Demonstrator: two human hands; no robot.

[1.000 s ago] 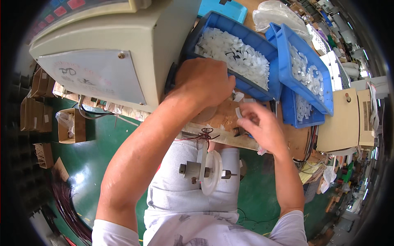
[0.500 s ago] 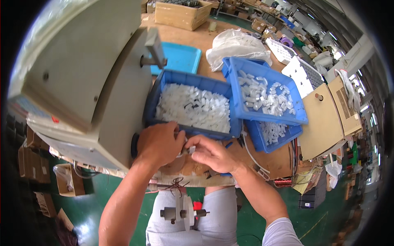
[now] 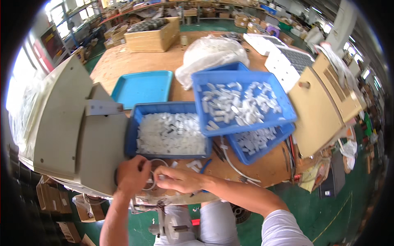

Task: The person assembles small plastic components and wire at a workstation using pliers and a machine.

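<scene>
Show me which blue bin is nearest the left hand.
The leftmost bin, just beyond the left hand; the other bins overlap each other to its right, farther off.

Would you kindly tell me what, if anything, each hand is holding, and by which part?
The right hand seems to pinch a small pale piece; which part is gripped cannot be told. Whether the left hand holds anything is unclear.

- The left hand [image 3: 133, 174] was just short of the near-left corner of the dark-rimmed blue bin [image 3: 184, 156], fingers curled.
- The right hand [image 3: 180, 179] was before the bin's near wall, close beside the left, fingers bent inward, its grip unclear.
- The left forearm [image 3: 118, 217] stood steeply below that corner.
- The right forearm [image 3: 242, 194] slanted in from beyond the bin's right end.
</scene>
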